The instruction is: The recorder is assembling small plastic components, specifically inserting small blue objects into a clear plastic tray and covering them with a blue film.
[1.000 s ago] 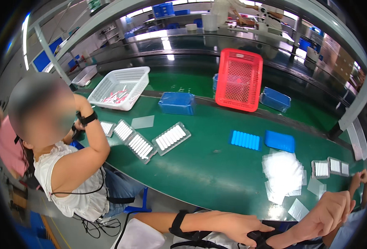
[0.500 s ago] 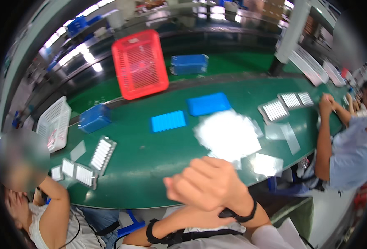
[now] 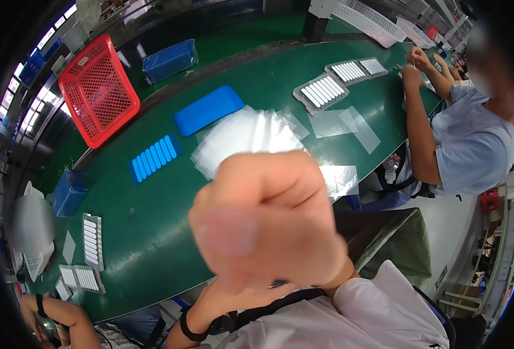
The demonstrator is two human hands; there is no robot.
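Right hand [image 3: 268, 221] up close to the lens, curled into a fist, nothing seen inside; left hand hidden behind it, fingers impossible to tell. Beyond the fist on green table [image 3: 152, 244], heap of clear film sheets [image 3: 242, 139]: likely light, floppy, slippery, best pinched at an edge. Left of heap, row of blue strips [image 3: 155, 158] and red basket [image 3: 97, 87]; right of heap, slotted trays [image 3: 325, 92] and co-worker's arm [image 3: 422, 134].

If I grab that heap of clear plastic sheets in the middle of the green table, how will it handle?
The clear plastic sheets look thin and glossy, so probably floppy and very light. They lie loosely fanned, overlapping, so a push would likely slide the top ones off across the green table rather than move the heap whole. Pinching just one may be fiddly, since they could cling together.
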